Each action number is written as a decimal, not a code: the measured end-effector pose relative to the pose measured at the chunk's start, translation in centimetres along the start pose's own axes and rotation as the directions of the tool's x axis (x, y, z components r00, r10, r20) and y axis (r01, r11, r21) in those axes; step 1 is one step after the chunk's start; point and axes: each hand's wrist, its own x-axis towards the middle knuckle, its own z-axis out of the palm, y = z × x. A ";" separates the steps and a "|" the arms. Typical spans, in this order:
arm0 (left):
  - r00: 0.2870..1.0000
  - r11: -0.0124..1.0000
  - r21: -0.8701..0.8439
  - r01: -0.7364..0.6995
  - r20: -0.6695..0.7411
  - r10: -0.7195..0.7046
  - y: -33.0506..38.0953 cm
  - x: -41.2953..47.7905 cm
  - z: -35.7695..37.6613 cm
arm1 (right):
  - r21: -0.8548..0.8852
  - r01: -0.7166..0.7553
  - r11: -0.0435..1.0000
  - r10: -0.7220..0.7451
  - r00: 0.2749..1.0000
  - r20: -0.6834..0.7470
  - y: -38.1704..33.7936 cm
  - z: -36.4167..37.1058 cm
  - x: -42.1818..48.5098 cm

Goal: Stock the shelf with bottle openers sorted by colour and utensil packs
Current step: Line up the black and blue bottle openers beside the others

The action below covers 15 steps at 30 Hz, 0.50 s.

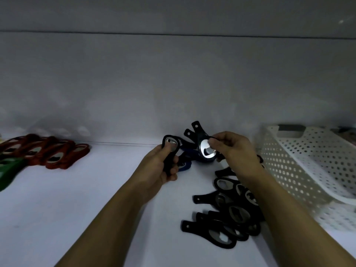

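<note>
Head view: on the shelf [77, 209], a basket [308, 170] is set at right, a black pile [227, 214] lower right, red openers [48, 153] at left. At centre, one black opener [170, 149] is gripped by the left hand [159, 170], a second opener [204, 149] pinched by the right hand [235, 149].

Nothing legible anywhere in this dim light. No word, brand or number shows on the black bottle opener [170, 151] gripped in the left hand [159, 168], nor on the second black opener [204, 151] pinched by the right hand [231, 149]. The red bottle openers [57, 154] and the white basket [300, 166] are just as bare.
</note>
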 end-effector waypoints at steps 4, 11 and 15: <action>0.988 0.995 -0.032 0.094 0.123 -0.089 0.5 -0.4 -0.3 | 0.230 -0.087 0.969 0.019 0.959 0.284 -0.4 -0.1 -0.5; 0.883 0.947 0.227 0.225 0.364 -0.297 0.9 -1.6 -0.3 | -0.241 0.245 0.939 -0.116 0.885 0.451 -1.0 0.6 -1.4; 0.858 0.920 0.284 0.270 0.363 -0.364 0.4 -1.4 -0.3 | -0.404 0.332 0.853 -0.150 0.895 0.419 -1.4 1.0 -1.7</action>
